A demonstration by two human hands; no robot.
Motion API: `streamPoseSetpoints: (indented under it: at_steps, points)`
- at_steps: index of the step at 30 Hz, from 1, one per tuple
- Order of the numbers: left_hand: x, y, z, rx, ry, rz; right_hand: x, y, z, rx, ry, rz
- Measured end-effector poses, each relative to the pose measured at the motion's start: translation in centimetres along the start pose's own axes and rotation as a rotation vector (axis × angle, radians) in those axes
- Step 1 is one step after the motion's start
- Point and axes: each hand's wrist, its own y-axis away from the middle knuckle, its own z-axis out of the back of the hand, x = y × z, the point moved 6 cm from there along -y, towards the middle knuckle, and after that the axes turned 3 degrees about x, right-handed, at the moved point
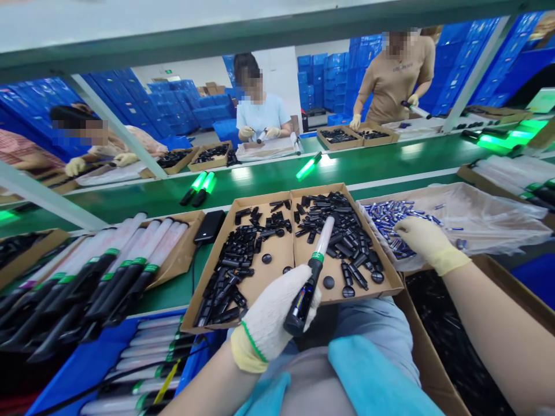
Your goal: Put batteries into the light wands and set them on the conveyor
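A light stick [322, 238] with a clear tube, green ring and black handle is gripped in my left hand [277, 309], above the near edge of a cardboard tray [271, 277] of black parts. The handle's battery compartment is open, and a battery shows inside. My right hand [427, 240], in a pale yellow glove, is at the pile of blue-and-silver batteries [385, 222] in a plastic-lined tray [485, 216]. Its fingers are bent together at the pile; whatever they hold is too small to make out.
Finished-looking sticks [130, 260] lie stacked at the left, above a blue bin [65, 381] of more sticks. A black box [209, 226] stands beside the tray. Lit green sticks [309, 166] lie on the green conveyor [260, 185]. Several people work across it. Another box [520, 283] is at the lower right.
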Motion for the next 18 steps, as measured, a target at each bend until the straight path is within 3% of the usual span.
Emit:
streamPoseSetpoints:
  at_steps: [4, 8, 13, 18]
  points:
    - [0.0, 0.2, 0.0, 0.008, -0.011, -0.015, 1.4, -1.6, -1.0, 0.071, 0.131, 0.041]
    - [0.2, 0.3, 0.5, -0.007, 0.033, -0.018, 1.8, -1.7, -1.2, 0.057, 0.171, 0.166]
    - [0.4, 0.2, 0.4, 0.069, 0.144, 0.003, 1.0, -1.3, -1.1, -0.004, 0.115, 0.232]
    - [0.1, 0.5, 0.7, 0.047, 0.156, 0.013, 0.9, -1.4, -1.5, -0.004, -0.008, 0.286]
